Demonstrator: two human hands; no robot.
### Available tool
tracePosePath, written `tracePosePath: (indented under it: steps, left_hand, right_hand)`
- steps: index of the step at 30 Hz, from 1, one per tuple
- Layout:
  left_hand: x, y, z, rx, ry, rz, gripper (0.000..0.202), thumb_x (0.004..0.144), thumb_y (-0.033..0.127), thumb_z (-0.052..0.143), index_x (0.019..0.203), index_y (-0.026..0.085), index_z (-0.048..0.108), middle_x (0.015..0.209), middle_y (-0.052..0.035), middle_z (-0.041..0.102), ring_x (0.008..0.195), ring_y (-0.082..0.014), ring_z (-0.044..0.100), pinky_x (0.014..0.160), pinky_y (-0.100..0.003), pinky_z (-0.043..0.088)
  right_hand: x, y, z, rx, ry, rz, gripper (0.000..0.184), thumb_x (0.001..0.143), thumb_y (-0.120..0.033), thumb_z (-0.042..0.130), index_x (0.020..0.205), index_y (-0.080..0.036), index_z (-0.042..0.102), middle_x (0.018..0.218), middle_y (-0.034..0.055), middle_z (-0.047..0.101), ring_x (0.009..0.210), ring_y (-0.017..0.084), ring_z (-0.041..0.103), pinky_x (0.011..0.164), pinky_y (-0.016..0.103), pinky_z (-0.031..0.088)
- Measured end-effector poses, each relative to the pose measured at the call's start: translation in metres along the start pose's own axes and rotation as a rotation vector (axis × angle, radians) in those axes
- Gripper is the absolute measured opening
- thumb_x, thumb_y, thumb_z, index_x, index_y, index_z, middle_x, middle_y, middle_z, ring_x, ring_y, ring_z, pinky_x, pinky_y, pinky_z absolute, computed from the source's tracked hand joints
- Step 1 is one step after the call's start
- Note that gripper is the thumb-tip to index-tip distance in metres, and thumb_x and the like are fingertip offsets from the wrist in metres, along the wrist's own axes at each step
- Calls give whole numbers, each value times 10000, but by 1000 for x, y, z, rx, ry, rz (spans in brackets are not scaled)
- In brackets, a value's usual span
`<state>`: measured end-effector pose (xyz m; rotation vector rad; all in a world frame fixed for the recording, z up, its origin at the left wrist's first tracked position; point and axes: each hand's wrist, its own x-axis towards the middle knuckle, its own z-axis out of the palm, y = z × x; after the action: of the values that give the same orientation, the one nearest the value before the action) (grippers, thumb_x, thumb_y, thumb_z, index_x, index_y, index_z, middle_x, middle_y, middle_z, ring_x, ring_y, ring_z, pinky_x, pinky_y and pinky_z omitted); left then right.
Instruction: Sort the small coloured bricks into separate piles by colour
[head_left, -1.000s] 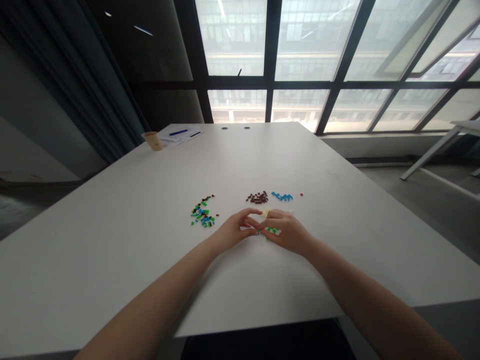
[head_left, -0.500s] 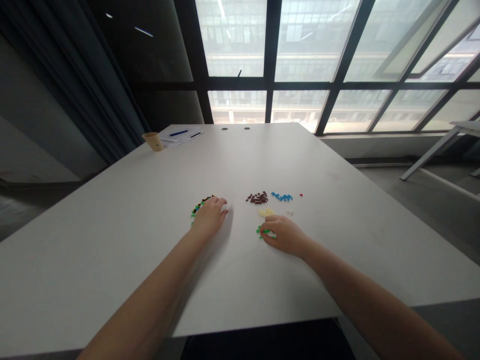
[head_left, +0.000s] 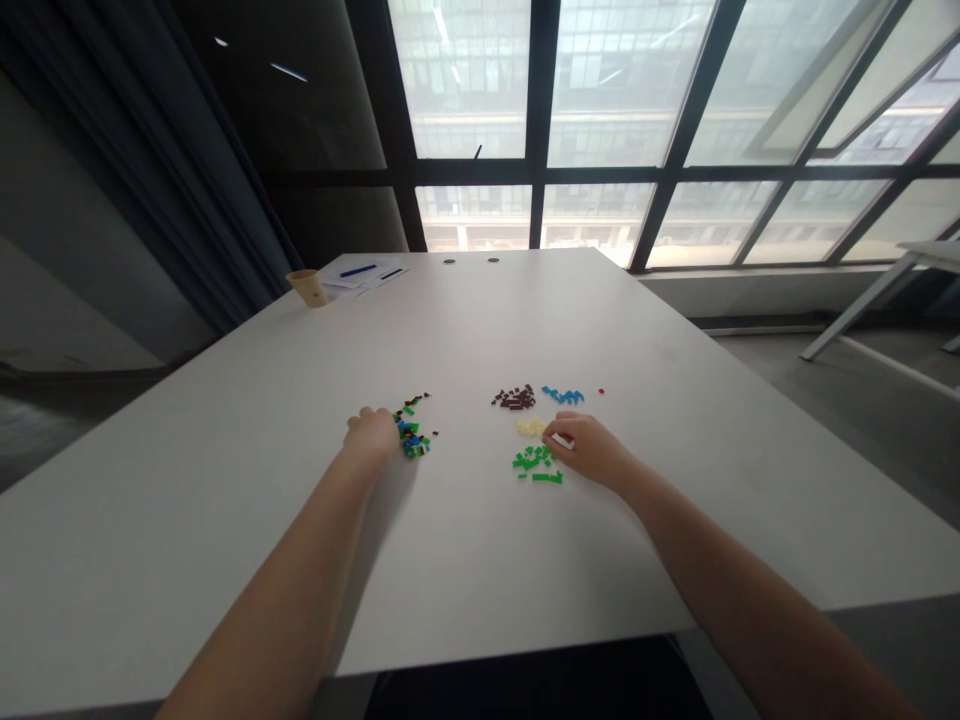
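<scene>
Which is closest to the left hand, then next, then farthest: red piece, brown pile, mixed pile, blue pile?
From the left hand, in the head view:
1. Mixed pile: right beside it.
2. Brown pile: across to the right.
3. Blue pile: just right of brown.
4. Red piece: farthest right.

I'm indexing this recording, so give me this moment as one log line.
left hand: beside mixed pieces | right hand: beside green pieces | beyond: brown pieces, blue pieces
</scene>
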<state>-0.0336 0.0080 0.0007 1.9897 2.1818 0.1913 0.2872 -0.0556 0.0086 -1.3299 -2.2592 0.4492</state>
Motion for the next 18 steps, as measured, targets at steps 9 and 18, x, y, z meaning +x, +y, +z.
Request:
tracePosePath:
  steps: [9,18]
  left_hand:
    - [-11,20,-5,242,-56,48,126,728,155,455,709,137,578,817,-144,615,706,-209,583,614,-271,398]
    - [-4,15,1,198,-23,43,220,780,154,372,842,120,580,869,-142,626,752,-213,595,635,-275,412]
  right_hand:
    - [1,-2,-2,-7,-24,3,181,778,-193,477,677,-158,622,606,-5,474,576,91,424,561,211,310]
    - [1,-3,-1,1,-33,-3,176,774,-196,487,671,-150,622,602,-7,469,557,80,406,543,203,297]
